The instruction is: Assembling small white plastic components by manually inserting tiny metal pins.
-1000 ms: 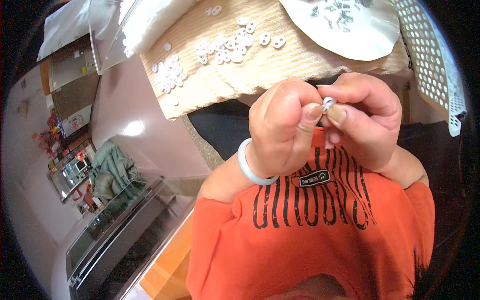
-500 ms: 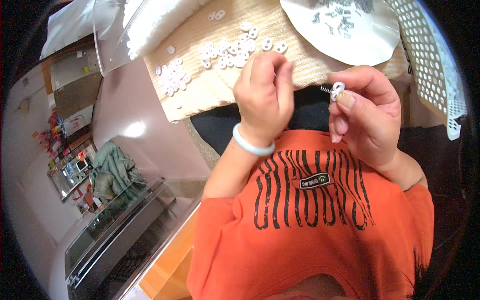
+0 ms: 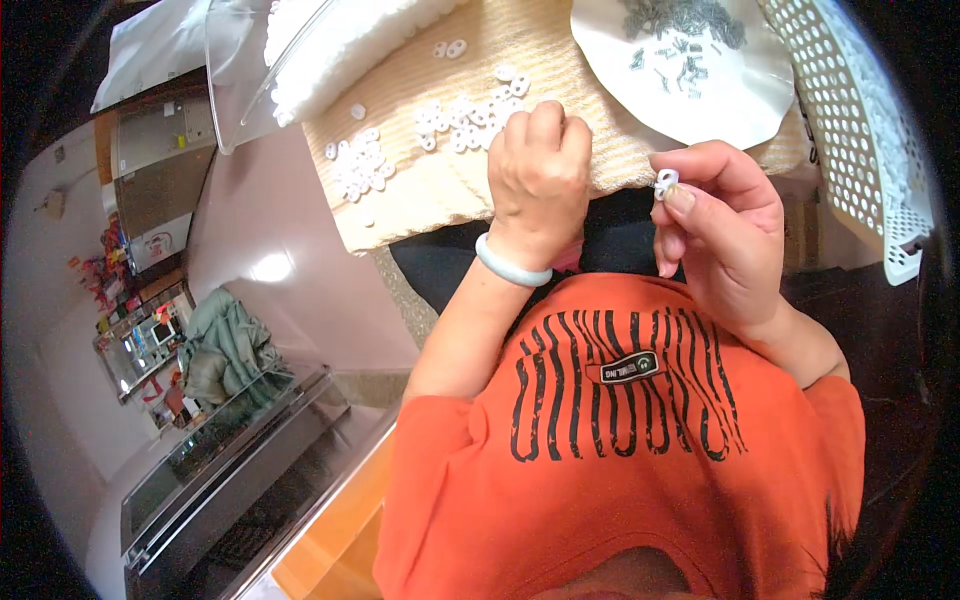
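Between the thumb and forefinger of my right hand point(image 3: 722, 222) is a small white two-holed plastic piece point(image 3: 664, 181); no spring shows on it now. My left hand point(image 3: 543, 172), wearing a pale bangle point(image 3: 508, 266), is closed with its knuckles up over the front of a striped beige cloth point(image 3: 400, 215). Its fingertips are turned under, so anything in them is hidden. Just beyond it lies a cluster of similar white two-holed pieces point(image 3: 465, 125). Farther left is a second cluster of small white pieces point(image 3: 362, 168). Small metal springs point(image 3: 690, 72) lie on a white plate point(image 3: 680, 125).
At the far right stands a white perforated basket point(image 3: 850, 130) with white pieces in it. A clear container point(image 3: 240, 95) heaped with white pieces point(image 3: 345, 60) sits at the far left. Below left is a dark glass-topped cabinet point(image 3: 230, 480) with a green garment point(image 3: 225, 340) behind it.
My left hand has turned knuckles up, its fingers now curled under. The spring that stuck out of the white piece in my right hand is no longer visible. The right hand has shifted slightly left.
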`<state>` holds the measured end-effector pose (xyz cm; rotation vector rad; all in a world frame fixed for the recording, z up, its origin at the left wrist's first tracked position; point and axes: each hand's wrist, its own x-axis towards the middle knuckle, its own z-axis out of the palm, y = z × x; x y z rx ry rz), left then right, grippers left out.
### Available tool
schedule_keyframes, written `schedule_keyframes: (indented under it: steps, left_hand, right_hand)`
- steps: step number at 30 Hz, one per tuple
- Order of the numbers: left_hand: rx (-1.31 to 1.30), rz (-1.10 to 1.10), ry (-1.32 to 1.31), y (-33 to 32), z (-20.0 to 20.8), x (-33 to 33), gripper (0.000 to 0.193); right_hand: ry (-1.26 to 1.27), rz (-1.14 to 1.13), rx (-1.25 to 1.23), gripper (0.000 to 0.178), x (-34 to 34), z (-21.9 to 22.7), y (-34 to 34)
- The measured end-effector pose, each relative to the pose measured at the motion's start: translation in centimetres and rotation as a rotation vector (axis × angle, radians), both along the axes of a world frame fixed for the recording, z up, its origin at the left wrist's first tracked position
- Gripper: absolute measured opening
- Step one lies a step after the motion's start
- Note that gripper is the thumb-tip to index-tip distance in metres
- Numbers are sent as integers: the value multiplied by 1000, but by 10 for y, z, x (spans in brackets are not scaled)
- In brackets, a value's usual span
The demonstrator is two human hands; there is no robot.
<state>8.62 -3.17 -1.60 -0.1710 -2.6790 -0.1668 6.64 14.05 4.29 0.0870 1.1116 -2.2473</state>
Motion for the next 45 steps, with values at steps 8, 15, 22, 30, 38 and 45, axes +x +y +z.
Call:
schedule_keyframes:
  steps: [8, 15, 22, 30, 38, 45]
  left_hand:
    - [401, 103, 135, -6, 8, 7, 14]
    - [244, 131, -85, -9, 7, -7, 12]
    - [341, 82, -117, -8, 8, -10, 9]
    - [1819, -154, -482, 8, 54, 25, 20]
    - [1809, -152, -469, 22, 78, 44, 25]
    - [1083, -208, -70, 32, 60, 37, 14]
  right_hand:
    - [11, 22, 42, 16, 0, -2, -1]
    - [14, 24, 47, 16, 0, -1, -3]
    - [21, 40, 52, 16, 0, -2, -1]
    - [-7, -26, -29, 17, 1, 2, 2]
    - [171, -4, -238, 16, 3, -4, 6]
    - [158, 18, -207, 15, 2, -2, 3]
